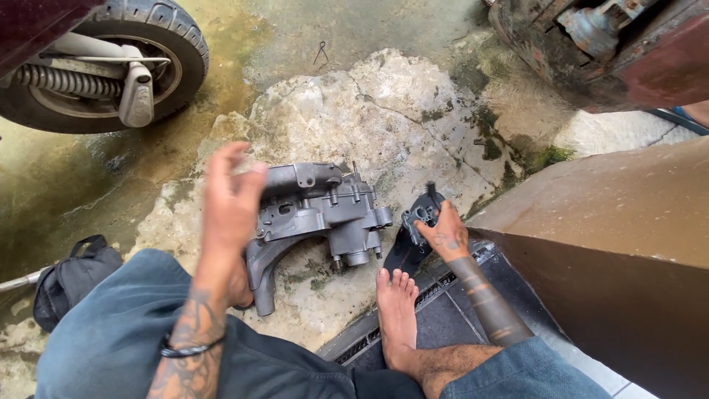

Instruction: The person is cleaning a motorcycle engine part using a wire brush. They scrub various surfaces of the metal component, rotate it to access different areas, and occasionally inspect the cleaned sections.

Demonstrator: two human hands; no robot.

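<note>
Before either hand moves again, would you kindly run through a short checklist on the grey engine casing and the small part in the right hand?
1. Left hand on the grey engine casing: ok, it rests on the casing's left end, though the grip itself is blurred.
2. Right hand holding the small dark part: ok, fingers wrap it.
3. Casing supported: ok, it lies on the pale stone slab.
4. Bare foot apart from the casing: ok, a gap shows beside it.
5. Scooter wheel away from the hands: ok, it stands well off at upper left.
6. Loose bolts on the slab: cannot tell, too small.
</note>
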